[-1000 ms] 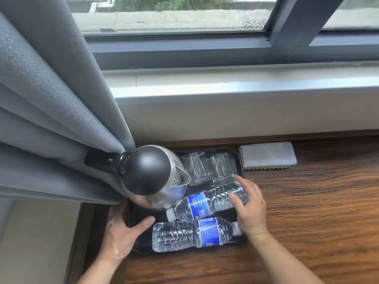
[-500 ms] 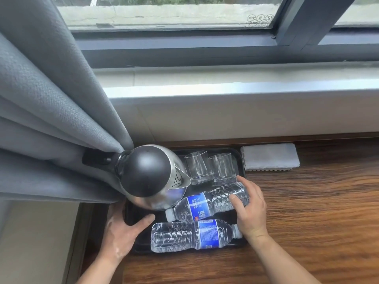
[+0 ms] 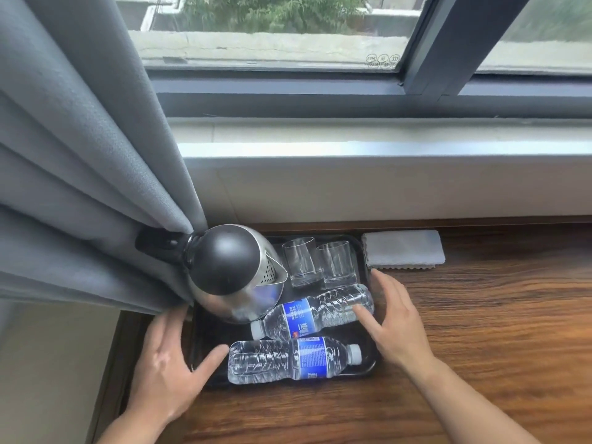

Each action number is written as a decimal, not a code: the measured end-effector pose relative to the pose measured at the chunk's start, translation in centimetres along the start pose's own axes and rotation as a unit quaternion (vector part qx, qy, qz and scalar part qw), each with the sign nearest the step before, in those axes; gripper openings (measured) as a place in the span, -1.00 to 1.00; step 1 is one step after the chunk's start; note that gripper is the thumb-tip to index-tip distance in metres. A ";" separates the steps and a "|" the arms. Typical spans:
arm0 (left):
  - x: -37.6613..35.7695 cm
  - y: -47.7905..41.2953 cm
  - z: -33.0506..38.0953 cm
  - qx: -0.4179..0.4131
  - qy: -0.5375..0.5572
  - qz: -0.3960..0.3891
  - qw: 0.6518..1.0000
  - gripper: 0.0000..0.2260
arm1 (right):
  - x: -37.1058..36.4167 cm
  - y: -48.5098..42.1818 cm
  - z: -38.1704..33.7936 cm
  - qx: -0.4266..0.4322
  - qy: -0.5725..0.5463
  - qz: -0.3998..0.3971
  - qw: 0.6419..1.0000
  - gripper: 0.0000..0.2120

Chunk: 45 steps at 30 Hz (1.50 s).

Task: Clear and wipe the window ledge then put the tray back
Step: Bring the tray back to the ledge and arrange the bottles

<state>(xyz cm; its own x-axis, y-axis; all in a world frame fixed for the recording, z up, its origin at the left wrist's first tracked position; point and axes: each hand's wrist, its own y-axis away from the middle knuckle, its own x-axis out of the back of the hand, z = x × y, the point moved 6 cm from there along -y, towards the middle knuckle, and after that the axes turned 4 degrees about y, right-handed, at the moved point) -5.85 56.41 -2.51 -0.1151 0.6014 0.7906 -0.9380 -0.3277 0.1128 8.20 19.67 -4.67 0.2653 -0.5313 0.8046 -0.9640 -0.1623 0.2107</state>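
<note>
- The right hand [image 3: 395, 325] has released the black rectangular plastic tray [image 3: 211, 334]; its fingers are spread and hold nothing.
- The left hand [image 3: 166, 373] has loosened likewise and is empty.

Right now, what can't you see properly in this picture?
Head view: back-left corner of the black plastic tray, behind the round steel kettle.
Head view: part of the kettle's black handle, under the grey fabric curtain.
Head view: blue label of the nearer clear plastic bottle, print too small to read.
</note>
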 end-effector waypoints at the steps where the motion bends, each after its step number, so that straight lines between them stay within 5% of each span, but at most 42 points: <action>1: 0.1 0.7 0.9 -0.042 -0.015 0.005 0.999 -0.09 | 1.0 -0.2 -0.3 0.014 0.019 -0.001 1.000 -0.27; 5: -1.9 3.3 4.4 -0.169 -0.050 -0.040 0.984 -0.17 | 3.3 -1.9 -2.2 0.042 0.076 -0.012 0.996 -0.24; 13: -7.2 3.7 9.4 -0.263 -0.068 -0.077 0.959 -0.17 | -1.0 -3.6 -5.6 -0.044 0.131 -0.010 0.990 -0.16; 20: -9.6 3.7 9.6 -0.259 -0.082 -0.105 0.957 -0.19 | -2.0 -3.7 -5.0 -0.119 0.103 0.040 0.987 -0.10; 31: -8.9 4.1 9.8 -0.265 -0.066 -0.109 0.956 -0.19 | -2.3 -3.6 -4.6 -0.113 0.062 0.046 0.991 -0.12; 37: -8.9 4.0 10.3 -0.276 -0.063 -0.101 0.954 -0.19 | 1.3 -5.4 -2.7 0.023 0.108 -0.015 0.994 -0.11; 45: -9.9 3.9 10.2 -0.272 -0.072 -0.110 0.953 -0.21 | 2.4 -9.9 -3.6 0.213 0.202 -0.150 0.944 -0.12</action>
<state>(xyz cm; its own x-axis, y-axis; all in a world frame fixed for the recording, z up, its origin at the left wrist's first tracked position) -5.09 41.79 -3.74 0.1129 0.4935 0.8624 -0.9695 0.2447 -0.0132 18.33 23.01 -2.85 0.4140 -0.0627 0.9081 -0.7292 -0.6199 0.2897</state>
